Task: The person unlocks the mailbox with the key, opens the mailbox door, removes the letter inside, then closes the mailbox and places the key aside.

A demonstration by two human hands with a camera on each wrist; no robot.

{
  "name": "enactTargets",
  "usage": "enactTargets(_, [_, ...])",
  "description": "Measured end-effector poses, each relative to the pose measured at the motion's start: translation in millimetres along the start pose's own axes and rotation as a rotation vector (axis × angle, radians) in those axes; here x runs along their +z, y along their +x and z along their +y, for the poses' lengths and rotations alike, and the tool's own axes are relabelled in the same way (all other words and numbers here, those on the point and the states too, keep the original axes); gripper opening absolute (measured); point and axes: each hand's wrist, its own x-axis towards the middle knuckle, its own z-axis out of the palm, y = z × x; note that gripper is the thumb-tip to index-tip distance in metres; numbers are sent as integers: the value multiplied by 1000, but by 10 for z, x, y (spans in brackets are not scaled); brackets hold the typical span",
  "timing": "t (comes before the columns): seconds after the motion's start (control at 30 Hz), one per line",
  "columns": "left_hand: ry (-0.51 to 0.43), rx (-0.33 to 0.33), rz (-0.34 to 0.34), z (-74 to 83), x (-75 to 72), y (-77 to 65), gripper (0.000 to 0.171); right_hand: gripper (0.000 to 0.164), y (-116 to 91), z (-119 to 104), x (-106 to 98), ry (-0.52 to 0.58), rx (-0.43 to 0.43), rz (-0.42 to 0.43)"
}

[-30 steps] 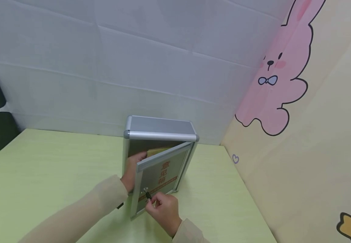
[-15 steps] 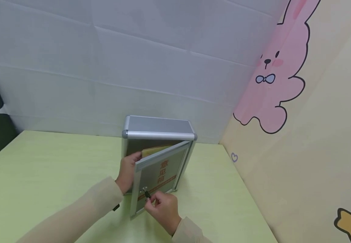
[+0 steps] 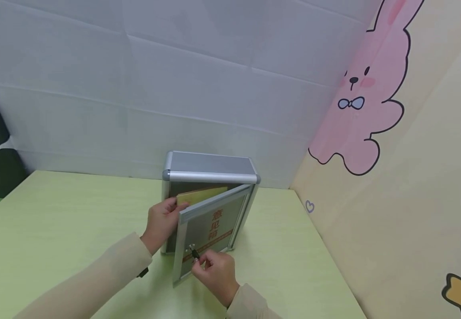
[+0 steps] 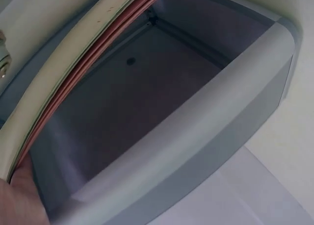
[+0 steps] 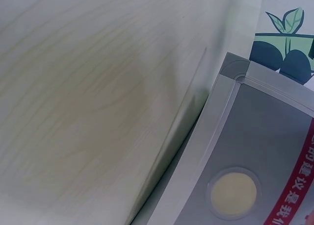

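A grey metal suggestion box with silver edges stands on the table, its door swung partly outward. My left hand grips a yellow-topped stack of paper at the box opening. In the left wrist view, the stack of paper shows beige, green and red edges, bent in a curve, with my left hand at its lower end. At the door's lock, my right hand pinches a black-headed key. The stack's far end is hidden behind the door.
The light green table meets a white-covered wall behind the box. A cream wall with a pink rabbit drawing borders the table's right side. A small black item shows beneath my left forearm.
My left hand has drawn back leftward out of the box, bringing the stack of paper further into the opening. The right hand stays at the key, and the door has hardly moved.
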Motion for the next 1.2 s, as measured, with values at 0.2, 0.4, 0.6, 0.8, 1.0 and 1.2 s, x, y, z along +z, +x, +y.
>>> enactTargets(0.2, [-15, -38, -18, 11, -117, 21, 15, 16, 21, 4, 19, 10, 5, -10])
enactTargets(0.4, [-70, -193, -51, 88, -199, 43, 25, 16, 47, -1, 47, 15, 7, -14])
enactTargets(0.6, [-125, -327, -68, 129, -290, 64, 32, 16, 63, -12, 80, 27, 13, -16])
enactTargets(0.8, [-170, -361, -75, 127, -414, 84, 35, 16, 72, -24, 103, 25, 35, -23])
enactTargets(1.0, [-149, -335, -92, 121, -541, 96, 35, 15, 82, -38, 147, 24, 39, -25])
enactTargets(1.2, [-165, -353, -104, 113, -613, 58, 36, 16, 83, -58, 167, 25, 26, -16])
